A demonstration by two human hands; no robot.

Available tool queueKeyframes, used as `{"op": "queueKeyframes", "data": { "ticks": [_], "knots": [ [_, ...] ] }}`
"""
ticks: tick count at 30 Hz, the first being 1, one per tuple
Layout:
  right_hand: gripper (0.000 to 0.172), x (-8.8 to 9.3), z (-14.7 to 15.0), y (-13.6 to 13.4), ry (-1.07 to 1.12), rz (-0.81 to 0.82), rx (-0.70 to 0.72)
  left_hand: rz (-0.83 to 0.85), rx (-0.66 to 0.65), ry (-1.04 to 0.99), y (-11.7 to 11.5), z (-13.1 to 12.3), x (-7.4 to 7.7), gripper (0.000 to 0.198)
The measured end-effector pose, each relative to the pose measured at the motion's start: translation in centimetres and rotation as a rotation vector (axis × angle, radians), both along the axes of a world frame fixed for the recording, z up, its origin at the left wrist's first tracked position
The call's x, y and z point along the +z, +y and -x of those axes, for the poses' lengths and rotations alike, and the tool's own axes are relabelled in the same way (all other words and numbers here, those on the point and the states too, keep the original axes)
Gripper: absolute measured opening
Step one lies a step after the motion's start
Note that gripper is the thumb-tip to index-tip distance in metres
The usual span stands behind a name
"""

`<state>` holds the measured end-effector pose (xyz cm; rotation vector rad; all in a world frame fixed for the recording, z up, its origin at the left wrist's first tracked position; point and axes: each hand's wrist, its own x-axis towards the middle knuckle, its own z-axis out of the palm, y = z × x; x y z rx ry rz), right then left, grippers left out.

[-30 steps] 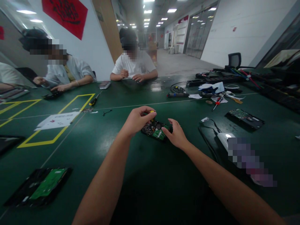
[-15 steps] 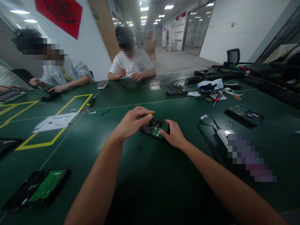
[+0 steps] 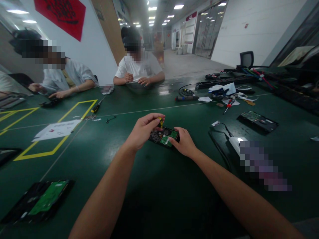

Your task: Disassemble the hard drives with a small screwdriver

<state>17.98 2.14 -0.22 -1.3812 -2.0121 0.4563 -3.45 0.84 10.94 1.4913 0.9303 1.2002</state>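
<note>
In front of me a hard drive (image 3: 164, 136) lies on the green table with its green circuit board facing up. My left hand (image 3: 147, 128) is closed around the yellow-and-black handle of a short screwdriver (image 3: 160, 122), which stands over the far left part of the drive. Its tip is too small to make out. My right hand (image 3: 184, 142) grips the drive's right end, thumb on the near side of the board and fingers at the far edge.
Another hard drive (image 3: 40, 200) lies at the near left, and one more drive (image 3: 258, 121) at the right. A white device with a cable (image 3: 235, 143) lies right of my hands. A yellow-black screwdriver (image 3: 96, 106) and a paper sheet (image 3: 56, 129) are left. Two people sit across the table.
My left hand's fingers have curled from over the top of the screwdriver to around its handle, so more yellow and black shows. My right hand stays on the hard drive.
</note>
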Motion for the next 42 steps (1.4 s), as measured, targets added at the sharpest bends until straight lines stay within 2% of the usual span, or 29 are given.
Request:
{"op": "queueKeyframes", "data": {
  "ticks": [8,14,17,20,22,29,36,42],
  "knots": [
    [0.051,0.4,0.1,-0.1,-0.008,0.001,-0.004,-0.123,0.21,0.133,0.0,-0.4,-0.5,0.024],
    [0.05,0.4,0.1,-0.1,0.001,0.006,0.001,0.004,0.11,0.038,0.0,-0.4,-0.3,0.029],
    [0.05,0.1,0.0,0.0,-0.005,-0.016,0.0,0.104,0.033,-0.107,-0.2,-0.7,-0.2,0.025],
    [0.053,-0.4,-0.1,0.1,-0.001,-0.011,-0.003,0.177,-0.019,-0.167,-0.2,-0.9,-0.2,0.02],
    [0.053,-0.7,-0.2,0.2,0.008,-0.001,0.006,0.19,-0.014,-0.15,-0.1,-0.9,-0.3,0.02],
    [0.051,-0.8,-0.2,0.1,0.012,-0.038,-0.015,0.1,0.132,-0.046,0.3,-0.4,-0.5,0.022],
    [0.044,-0.7,-0.1,0.0,0.013,-0.094,-0.01,0.071,0.139,-0.036,0.3,-0.6,-0.5,0.024],
    [0.033,0.3,-0.4,-0.1,0.106,-0.142,-0.057,0.095,0.106,-0.127,0.1,-0.7,-0.4,0.021]
  ]
}}
